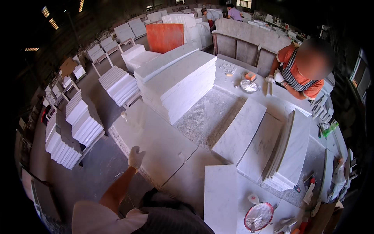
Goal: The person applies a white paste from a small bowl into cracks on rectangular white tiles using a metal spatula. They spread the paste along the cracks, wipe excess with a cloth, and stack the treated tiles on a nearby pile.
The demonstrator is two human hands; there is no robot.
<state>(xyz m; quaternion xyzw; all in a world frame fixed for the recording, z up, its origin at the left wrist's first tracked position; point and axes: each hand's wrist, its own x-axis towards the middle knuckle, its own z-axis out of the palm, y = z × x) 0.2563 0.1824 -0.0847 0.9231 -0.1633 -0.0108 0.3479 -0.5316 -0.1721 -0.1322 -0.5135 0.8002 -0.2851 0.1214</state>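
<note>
My left hand (135,157), in a pale work glove, is at the left edge of the pale stone-topped worktable (159,136). Its thumb stands apart from the fingers, and nothing shows in it. My right hand is out of the picture. Nearest my body on the right lies a long white stone slab (220,197). A red-rimmed bowl (259,215) of white paste with a scraper in it stands beside that slab. Farther in, another flat slab (240,130) lies near a low stack of slabs (288,150).
A tall stack of white slabs (177,84) stands at the table's far left. Across the table, a co-worker (302,74) in an orange shirt and checked apron leans over a slab. More slab stacks (83,121) stand on floor racks at left. An orange panel (165,38) rises behind.
</note>
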